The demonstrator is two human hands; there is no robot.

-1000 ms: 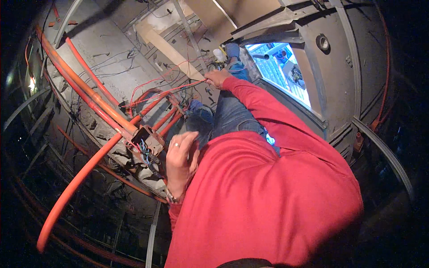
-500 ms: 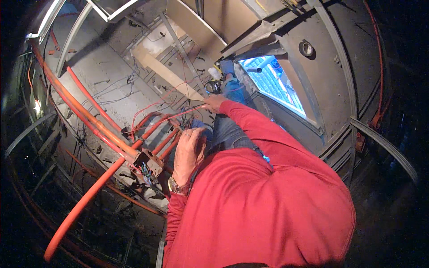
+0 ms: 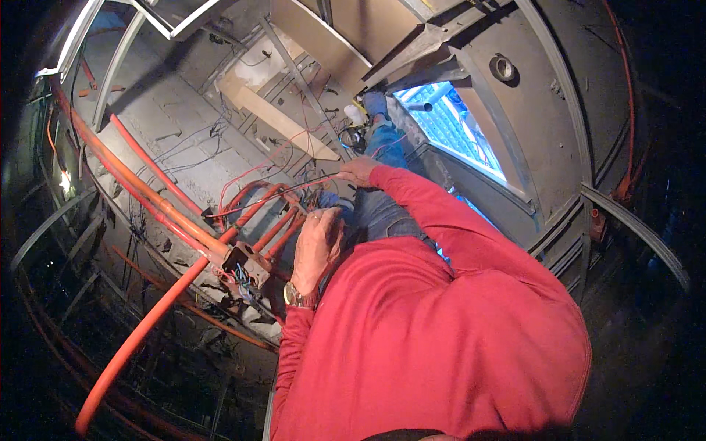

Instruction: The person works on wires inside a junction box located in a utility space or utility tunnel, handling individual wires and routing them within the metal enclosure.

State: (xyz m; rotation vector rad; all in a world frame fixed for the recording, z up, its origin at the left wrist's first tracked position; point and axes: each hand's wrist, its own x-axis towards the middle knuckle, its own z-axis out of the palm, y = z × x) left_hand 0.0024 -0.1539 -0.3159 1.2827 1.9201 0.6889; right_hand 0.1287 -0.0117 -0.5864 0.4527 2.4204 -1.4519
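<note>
My left hand [image 3: 318,239], with a wristwatch at the wrist, lies over the ends of the short orange conduits [image 3: 283,228], its fingers curled around thin wires there. Farther out, my right hand [image 3: 358,171] is closed on a thin red wire [image 3: 276,197] that runs back toward the conduits. Just left of my left wrist sits a small open junction box [image 3: 246,264] with blue and red wires spilling out. Red sleeves cover both of my arms.
Long orange conduits [image 3: 158,202] run diagonally across a grey wall with loose wires; another one [image 3: 136,342] drops to the lower left. A wooden plank [image 3: 283,121] and metal framing [image 3: 110,81] lie beyond. A bright opening [image 3: 456,125] shows right of my jeans leg [image 3: 382,213] and shoe [image 3: 375,103].
My left hand has moved up from the junction box to the conduit ends. My right hand has stayed stretched out on the red wire. The view has shifted slightly.
</note>
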